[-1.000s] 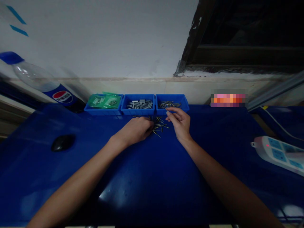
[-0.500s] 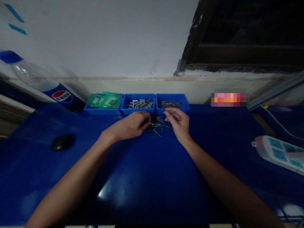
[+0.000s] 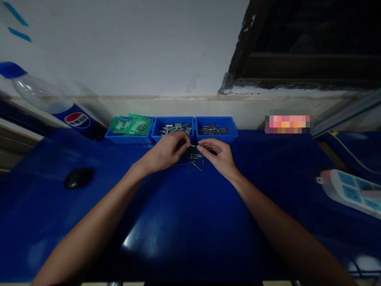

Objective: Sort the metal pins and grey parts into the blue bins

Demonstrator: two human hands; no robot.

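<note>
My left hand [image 3: 174,147] is closed in a pinch. My right hand [image 3: 218,155] faces it with thumb and fingers also pinched. Between the two sets of fingertips shows a small, pale, thin piece [image 3: 193,145], mostly hidden by the fingers, too small to name. Just below the hands, several brass-coloured screws [image 3: 196,165] lie scattered on the blue tabletop [image 3: 184,222]. Behind the hands, the middle blue bin [image 3: 173,120] holds grey plug-like pieces [image 3: 178,129], partly covered by my left hand. Dark screws [image 3: 212,130] fill part of the right blue bin [image 3: 232,137].
A left blue bin [image 3: 131,140] contains green plastic packets [image 3: 135,125]. Beyond it a cola bottle [image 3: 59,101] leans near the wall. A black mouse [image 3: 79,178] sits on the left of the table, and a white power strip [image 3: 351,192] lies at the right edge.
My right hand has moved slightly left and its fingertips now meet those of my left hand. The left hand has risen a little, with the pale piece now showing between them.
</note>
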